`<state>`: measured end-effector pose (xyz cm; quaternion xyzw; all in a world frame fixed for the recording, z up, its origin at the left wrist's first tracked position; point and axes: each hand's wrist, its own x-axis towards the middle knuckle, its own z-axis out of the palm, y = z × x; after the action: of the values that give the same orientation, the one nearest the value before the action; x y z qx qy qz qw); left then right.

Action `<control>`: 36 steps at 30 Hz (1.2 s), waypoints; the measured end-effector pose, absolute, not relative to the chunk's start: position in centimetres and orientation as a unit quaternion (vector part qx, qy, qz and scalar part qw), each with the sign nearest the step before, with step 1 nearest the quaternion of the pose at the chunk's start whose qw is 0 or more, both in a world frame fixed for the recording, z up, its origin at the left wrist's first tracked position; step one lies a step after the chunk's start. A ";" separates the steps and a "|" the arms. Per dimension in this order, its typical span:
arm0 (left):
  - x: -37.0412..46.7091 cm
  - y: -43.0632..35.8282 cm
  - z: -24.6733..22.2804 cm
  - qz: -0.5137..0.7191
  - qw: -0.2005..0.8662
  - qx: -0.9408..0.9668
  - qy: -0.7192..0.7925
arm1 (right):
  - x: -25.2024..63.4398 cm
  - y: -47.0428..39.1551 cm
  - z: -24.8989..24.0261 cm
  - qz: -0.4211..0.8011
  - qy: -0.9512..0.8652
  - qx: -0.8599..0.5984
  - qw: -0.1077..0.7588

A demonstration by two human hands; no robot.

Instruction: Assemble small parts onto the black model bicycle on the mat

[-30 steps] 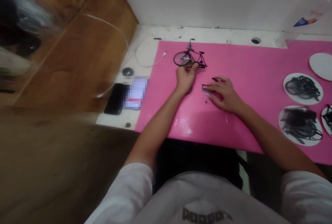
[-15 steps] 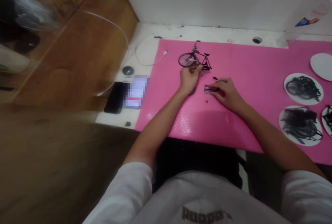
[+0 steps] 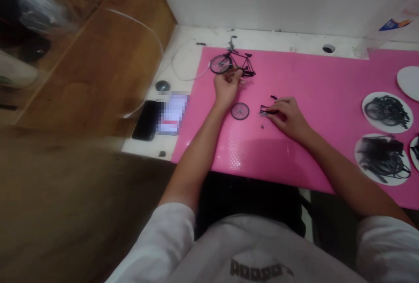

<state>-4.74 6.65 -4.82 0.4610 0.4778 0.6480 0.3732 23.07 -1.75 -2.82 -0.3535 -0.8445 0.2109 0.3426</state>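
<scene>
A small black model bicycle [image 3: 231, 62] with only its front wheel fitted stands on the pink mat [image 3: 314, 112]. My left hand [image 3: 225, 85] grips its frame from below, near the rear end. A loose spoked wheel [image 3: 240, 111] lies flat on the mat just below that hand. My right hand [image 3: 286, 115] rests on the mat and pinches a small black rack-like part [image 3: 264, 110]. A tiny black piece [image 3: 273, 97] and a small screw-like bit [image 3: 262, 126] lie beside it.
White plates [image 3: 386, 109] [image 3: 381, 157] with heaps of black bicycle parts sit at the right, and a bare white plate [image 3: 409, 81] behind them. A black phone [image 3: 145, 120], a card, a white cable [image 3: 183, 62] and a round grey knob [image 3: 161, 85] lie left of the mat.
My left hand has carried the model bicycle to the left and away from me, uncovering the loose wheel on the mat. My right hand stays on the small rack part.
</scene>
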 end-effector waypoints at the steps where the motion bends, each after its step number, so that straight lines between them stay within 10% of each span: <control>1: -4.7 6.7 -5.2 0.646 0.376 0.457 0.483 | 23.1 -1.7 -2.9 0.211 -0.844 -0.356 0.342; 36: -4.4 6.6 -6.6 0.605 0.345 0.486 0.529 | 23.7 -1.1 -2.6 0.175 -0.852 -0.396 0.295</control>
<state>-4.44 6.62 -6.59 0.4859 0.5287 0.6045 0.3448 23.74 -1.08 -2.56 -0.3959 -0.8517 0.1751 0.2952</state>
